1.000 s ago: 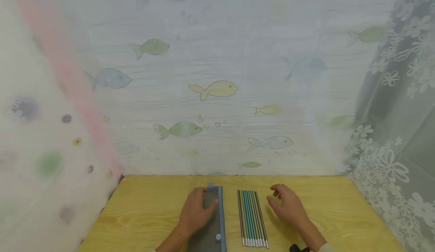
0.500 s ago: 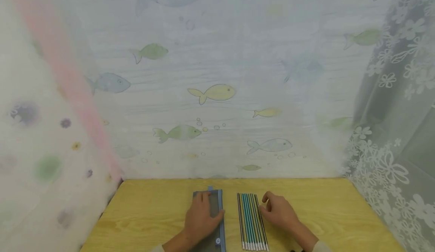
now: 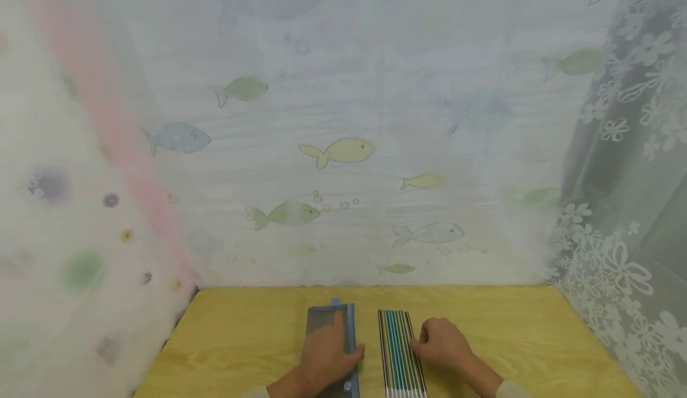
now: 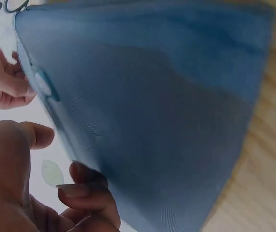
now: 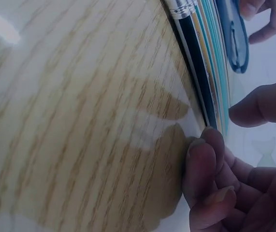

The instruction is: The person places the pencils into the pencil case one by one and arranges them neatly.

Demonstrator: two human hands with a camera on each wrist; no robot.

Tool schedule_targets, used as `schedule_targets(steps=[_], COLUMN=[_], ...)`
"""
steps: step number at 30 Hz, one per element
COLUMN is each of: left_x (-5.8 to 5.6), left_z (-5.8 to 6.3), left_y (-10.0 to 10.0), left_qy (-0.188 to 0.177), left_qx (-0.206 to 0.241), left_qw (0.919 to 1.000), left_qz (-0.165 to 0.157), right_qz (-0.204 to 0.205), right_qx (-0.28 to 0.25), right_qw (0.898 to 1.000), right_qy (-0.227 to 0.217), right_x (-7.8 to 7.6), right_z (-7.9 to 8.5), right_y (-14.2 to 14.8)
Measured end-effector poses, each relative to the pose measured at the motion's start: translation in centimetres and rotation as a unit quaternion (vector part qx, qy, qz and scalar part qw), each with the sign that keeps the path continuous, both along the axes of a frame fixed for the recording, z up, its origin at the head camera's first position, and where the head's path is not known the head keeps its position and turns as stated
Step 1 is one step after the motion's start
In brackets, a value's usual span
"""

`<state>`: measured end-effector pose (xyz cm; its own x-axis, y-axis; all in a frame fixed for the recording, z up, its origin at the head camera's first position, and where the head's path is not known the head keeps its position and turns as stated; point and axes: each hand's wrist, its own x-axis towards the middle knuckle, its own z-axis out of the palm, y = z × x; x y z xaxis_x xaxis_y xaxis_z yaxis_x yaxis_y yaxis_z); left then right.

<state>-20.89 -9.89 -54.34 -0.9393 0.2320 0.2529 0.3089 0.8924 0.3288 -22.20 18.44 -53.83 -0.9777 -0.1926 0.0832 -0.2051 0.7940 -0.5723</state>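
A blue-trimmed mesh zip pouch [image 3: 321, 320] lies on the table, left of a row of several pencils [image 3: 397, 356] with white ends toward me. My left hand [image 3: 328, 353] is over the pouch, thumb out past its zip edge. In the left wrist view its fingers [image 4: 92, 200] bend by the edge of the pouch [image 4: 142, 121], thumb apart. My right hand [image 3: 442, 347] is at the row's right side. In the right wrist view its bent fingertips [image 5: 200, 154] meet the outermost black pencil [image 5: 196, 53], while the thumb [image 5: 258, 106] stays off the pencils.
The wood-patterned table [image 3: 241, 338] ends at a pale curtain [image 3: 376, 117] printed with fish. Lacy white fabric [image 3: 606, 255] hangs on the right, and a flowered cloth with a pink band [image 3: 145, 189] on the left.
My right hand has moved left to the pencil row, its fingers drawing in. My left hand has shifted right over the pouch, its thumb now past the zip edge. The pencils stay in place.
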Motion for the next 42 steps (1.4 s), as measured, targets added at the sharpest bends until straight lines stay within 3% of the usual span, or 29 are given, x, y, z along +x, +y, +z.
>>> schedule_targets(steps=[5,13,19,22,29,34,42], left_x=[-0.2,-0.6,-1.0,-1.1,-1.4,-1.6,-1.3], left_z=[-0.6,-1.3,-1.0,-0.7,-0.5,-0.7,-0.2], left_y=[0.2,0.4,0.5,0.3,-0.5,-0.7,-0.3], left_qy=[-0.03,-0.016,-0.023,-0.042,-0.09,-0.087,-0.095], left_qx=[0.024,0.023,0.017,0.034,0.148,0.2,0.269], left_qw=[0.9992,0.9994,0.9992,0.9982,0.9849,0.9758,0.9582], left_qz=[0.008,0.021,0.027,0.028,0.0,-0.019,-0.02], right_qz=[0.014,0.023,0.014,0.006,-0.032,-0.047,-0.058], right_qx=[0.0,0.01,0.03,0.031,0.05,0.058,0.055], right_qw=[1.0,0.999,0.999,0.998,0.997,0.995,0.995], right_qy=[0.004,-0.024,-0.042,-0.049,-0.058,-0.061,-0.064], right_x=[0.2,-0.5,-0.9,-0.9,-0.7,-0.6,-0.6], right_z=[-0.3,0.1,0.4,0.6,0.5,0.6,0.1], right_y=[0.2,0.1,0.0,-0.2,-0.6,-0.7,-0.5])
